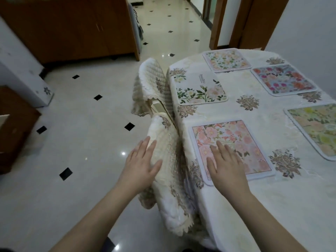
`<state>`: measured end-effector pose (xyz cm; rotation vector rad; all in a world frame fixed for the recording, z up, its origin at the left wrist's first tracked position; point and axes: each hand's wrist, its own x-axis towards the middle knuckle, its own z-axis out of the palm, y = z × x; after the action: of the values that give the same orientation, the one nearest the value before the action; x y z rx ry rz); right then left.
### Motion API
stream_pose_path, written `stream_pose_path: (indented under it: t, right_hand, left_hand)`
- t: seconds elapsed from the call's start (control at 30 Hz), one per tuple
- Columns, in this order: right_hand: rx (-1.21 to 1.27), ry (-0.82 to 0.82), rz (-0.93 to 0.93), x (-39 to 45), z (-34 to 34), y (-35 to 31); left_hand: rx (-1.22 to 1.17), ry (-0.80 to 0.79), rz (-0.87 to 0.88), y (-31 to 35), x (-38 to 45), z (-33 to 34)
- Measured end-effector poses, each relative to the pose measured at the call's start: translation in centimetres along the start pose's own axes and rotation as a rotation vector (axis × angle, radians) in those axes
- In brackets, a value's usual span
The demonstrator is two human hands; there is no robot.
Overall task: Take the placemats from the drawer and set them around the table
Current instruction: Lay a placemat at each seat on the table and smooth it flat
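A rectangular pink floral fabric placemat with a white border is laid flat near the table's near left edge, its long axis running away from the viewer, slightly tilted. It is pressed by the right hand, fingers straight and spread. The left hand, fingers relaxed and extended, is rested on a cream quilted chair cover. Four other floral placemats are set on the embroidered cream tablecloth.

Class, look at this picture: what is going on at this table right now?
A person is setting out floral placemats on a cloth-covered table. Five mats lie on it. The right hand rests flat, fingers straight, on the nearest pink placemat. The left hand is open, against the padded back of a covered chair tucked at the table's edge. Neither hand holds anything.
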<state>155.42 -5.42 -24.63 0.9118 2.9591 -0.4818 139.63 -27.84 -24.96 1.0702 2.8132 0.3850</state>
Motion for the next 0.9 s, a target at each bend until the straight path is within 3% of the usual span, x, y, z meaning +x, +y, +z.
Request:
stream_pose_path:
  t: [0.3, 0.53, 0.63, 0.9]
  right_hand:
    - [-0.05, 0.069, -0.17, -2.6, 1.2, -16.7]
    - [-0.072, 0.013, -0.37, -3.9, 4.0, -29.4]
    - [-0.082, 0.002, -0.462, -3.8, 4.6, -32.6]
    - [-0.177, -0.015, -0.563, 0.1, 4.7, -35.9]
  left_hand:
    - [0.055, 0.031, -0.141, -13.4, -6.6, -6.1]
    - [0.014, 0.069, -0.247, -21.3, -12.1, -9.8]
    - [-0.061, 0.097, -0.297, -24.2, -13.1, -11.9]
    - [0.071, 0.149, -0.373, -25.8, -11.2, -14.1]
